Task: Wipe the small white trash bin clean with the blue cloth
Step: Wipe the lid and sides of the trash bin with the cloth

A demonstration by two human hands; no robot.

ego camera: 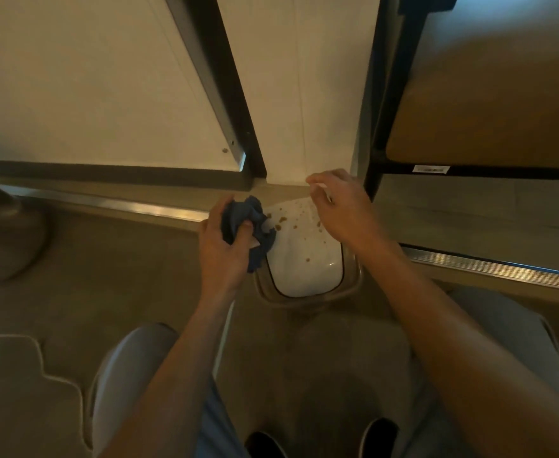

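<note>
My left hand (220,249) grips the bunched blue cloth (248,226) against the left edge of the small white trash bin (299,256), which stands on the floor (123,276) between my knees, close to the white wall (304,94). My right hand (337,206) hovers over the bin's far side with fingers loosely curled, seemingly holding nothing, and hides part of the brown-speckled lid. A white label (431,169) on the dark shelf edge at far right is too blurred to read.

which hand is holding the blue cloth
The left hand grips the bunched blue cloth at the bin's left edge. The right hand is over the bin's far end, without the cloth.
</note>
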